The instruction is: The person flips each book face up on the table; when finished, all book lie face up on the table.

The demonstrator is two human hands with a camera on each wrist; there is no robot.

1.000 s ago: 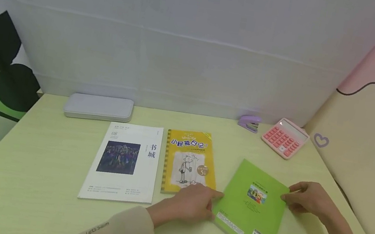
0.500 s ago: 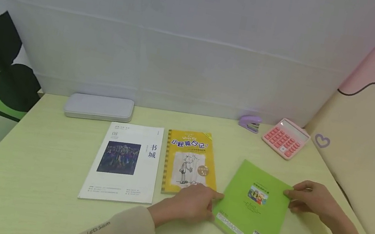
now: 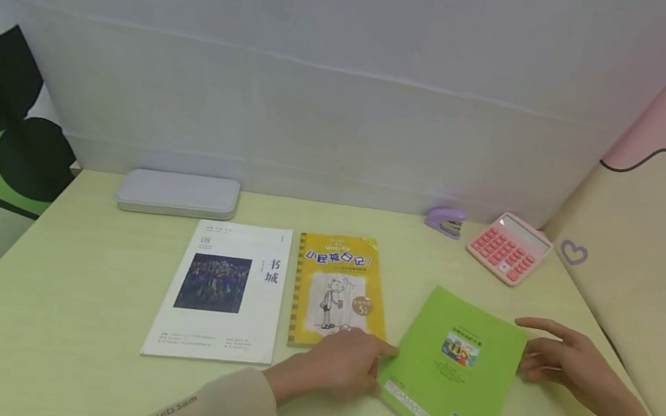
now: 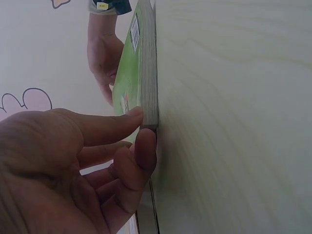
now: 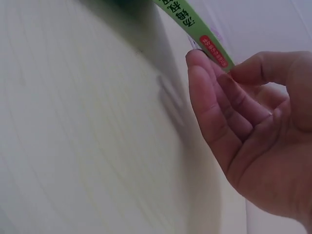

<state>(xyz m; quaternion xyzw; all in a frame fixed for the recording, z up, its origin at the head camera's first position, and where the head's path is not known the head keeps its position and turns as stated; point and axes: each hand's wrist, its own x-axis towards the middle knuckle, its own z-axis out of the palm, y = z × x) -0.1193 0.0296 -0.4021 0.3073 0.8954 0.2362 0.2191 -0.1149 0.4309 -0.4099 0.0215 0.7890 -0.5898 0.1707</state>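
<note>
A green book (image 3: 453, 378) lies back cover up on the right half of the table, with a small picture and a barcode. My left hand (image 3: 339, 362) is at its left edge; in the left wrist view the thumb (image 4: 114, 127) touches the corner by the page edges, and curled fingers sit just below it. My right hand (image 3: 572, 369) pinches the opposite edge. In the right wrist view, the thumb (image 5: 253, 68) meets the green spine (image 5: 202, 36) from one side and fingers from the other. That spine side looks raised above the table, with a shadow beneath.
A yellow comic book (image 3: 342, 288) lies left of the green book, partly behind my left hand. Beside it is a white magazine (image 3: 218, 292). Along the back stand a pale case (image 3: 178, 194), a purple stapler (image 3: 444, 220) and a pink calculator (image 3: 509, 248).
The green book's right edge has shifted slightly to the right, along with my right hand, whose index finger is now straighter. My left hand has stayed in place at the left edge.
</note>
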